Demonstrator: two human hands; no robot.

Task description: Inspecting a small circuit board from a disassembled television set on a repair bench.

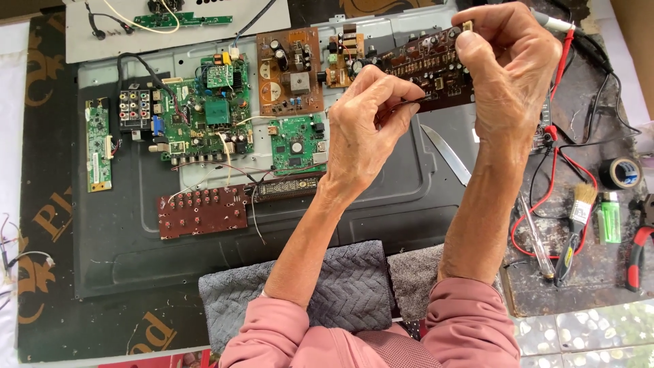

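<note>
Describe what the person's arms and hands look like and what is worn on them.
Both forearms are bare, with pink sleeves pushed up near the elbows. The left hand and right hand wear no gloves; no rings, watch or bracelets show.

- We cannot see the right end of the dark brown circuit board; the right hand covers it.
- The thin dark tool in the left hand is mostly buried in the grip, so we cannot tell its kind.
- The knife shows only its blade; its far end runs behind the raised board.
- We lose the red-handled pliers at the right edge.
- The white panel at the far side is cut off by the top edge.
- The parts on the green main board are too small for us to tell apart.
- Both forearms hide part of the grey towel.
</note>
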